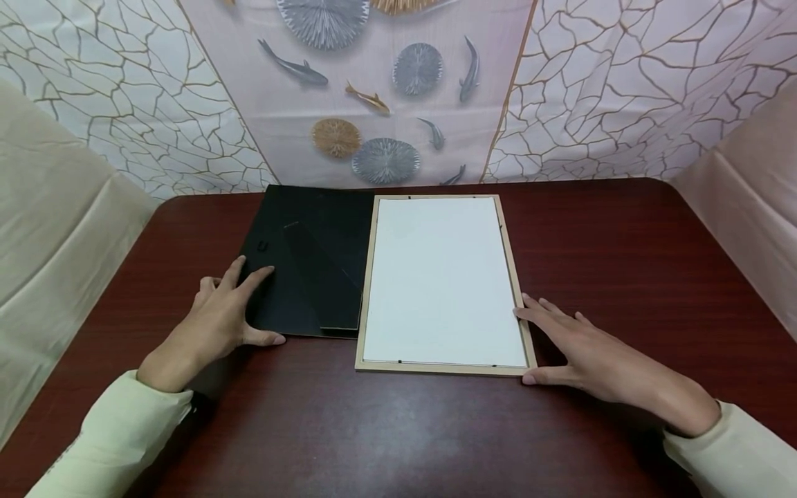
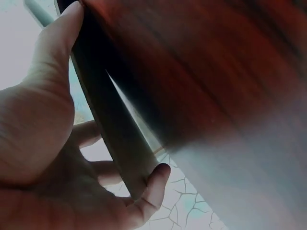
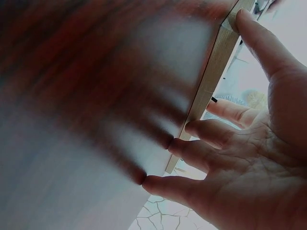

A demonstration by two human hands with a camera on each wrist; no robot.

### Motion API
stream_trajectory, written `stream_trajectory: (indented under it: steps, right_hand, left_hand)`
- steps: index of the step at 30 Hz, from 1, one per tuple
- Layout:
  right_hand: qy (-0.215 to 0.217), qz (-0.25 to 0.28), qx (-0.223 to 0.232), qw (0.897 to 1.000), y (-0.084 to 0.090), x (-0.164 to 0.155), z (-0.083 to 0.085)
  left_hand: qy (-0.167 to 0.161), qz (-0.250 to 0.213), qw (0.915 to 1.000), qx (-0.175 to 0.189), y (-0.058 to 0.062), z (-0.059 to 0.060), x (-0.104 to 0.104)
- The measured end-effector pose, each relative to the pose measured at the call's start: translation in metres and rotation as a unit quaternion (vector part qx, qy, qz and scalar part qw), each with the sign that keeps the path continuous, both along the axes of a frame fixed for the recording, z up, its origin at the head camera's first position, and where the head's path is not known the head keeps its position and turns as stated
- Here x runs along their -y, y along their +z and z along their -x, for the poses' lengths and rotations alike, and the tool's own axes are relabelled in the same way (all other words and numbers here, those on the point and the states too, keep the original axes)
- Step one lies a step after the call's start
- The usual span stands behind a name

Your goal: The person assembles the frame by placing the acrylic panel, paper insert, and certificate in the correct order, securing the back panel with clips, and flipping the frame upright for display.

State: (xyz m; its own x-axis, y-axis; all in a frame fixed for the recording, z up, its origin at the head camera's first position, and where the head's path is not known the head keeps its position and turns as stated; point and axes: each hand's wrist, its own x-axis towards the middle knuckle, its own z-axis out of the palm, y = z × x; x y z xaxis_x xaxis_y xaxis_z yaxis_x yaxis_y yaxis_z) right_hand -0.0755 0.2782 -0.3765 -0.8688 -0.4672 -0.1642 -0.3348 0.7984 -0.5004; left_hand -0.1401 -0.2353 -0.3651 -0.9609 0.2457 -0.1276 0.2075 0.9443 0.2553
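Both hands are laid on the tabletop at the outer edges of two flat pieces; the left hand (image 1: 221,315) is spread over the near left corner of a black backing board (image 1: 305,259), its fingers straight on the dark surface and its thumb hooked round the near edge, as is also seen from the left wrist view, where the board's edge (image 2: 112,129) is cradled between thumb and fingers; the right hand (image 1: 573,349) is held flat and relaxed, fingertips set against the right rail of a light wooden picture frame (image 1: 519,304), thumb at its near right corner; nothing is gripped by it.

The frame lies face down in the middle of the dark red table (image 1: 623,235), a white sheet (image 1: 442,277) filling it; the board lies just beside it on the left, touching or slightly overlapping the left rail; a folded stand is seen on the board.

A patterned cloth backdrop (image 1: 386,90) hangs behind.

A slip is judged possible; the board could be scraped across the sheet and crease it if it is lifted by one corner only; the frame could be shoved sideways, since it is merely steadied.
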Motion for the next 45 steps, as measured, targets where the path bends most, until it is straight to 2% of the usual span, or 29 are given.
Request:
stream_trajectory:
  steps: [6, 14, 25, 32, 38, 45]
  right_hand:
    - [-0.001, 0.003, 0.004, 1.000, 0.000, 0.000, 0.000]
    - [-0.007, 0.005, 0.013, 1.000, 0.001, 0.001, 0.001]
    - [-0.003, 0.004, 0.012, 1.000, 0.000, 0.002, 0.002]
    - [-0.009, 0.005, 0.017, 1.000, 0.000, 0.000, 0.002]
    - [-0.008, 0.005, 0.012, 1.000, 0.000, -0.001, 0.002]
    - [-0.004, 0.008, 0.013, 1.000, 0.001, 0.000, 0.002]
  left_hand:
    - [0.009, -0.018, 0.9998, 0.006, -0.001, 0.000, 0.002]
    - [0.002, -0.022, 0.9996, -0.020, 0.000, -0.002, 0.003]
    - [0.014, -0.025, 0.9988, -0.039, 0.001, -0.010, 0.014]
    - [0.023, -0.033, 0.9984, -0.038, 0.002, -0.018, 0.020]
    - [0.014, -0.041, 0.9973, -0.060, 0.007, -0.027, 0.011]
    - [0.006, -0.041, 0.9973, -0.060, 0.011, -0.034, -0.012]
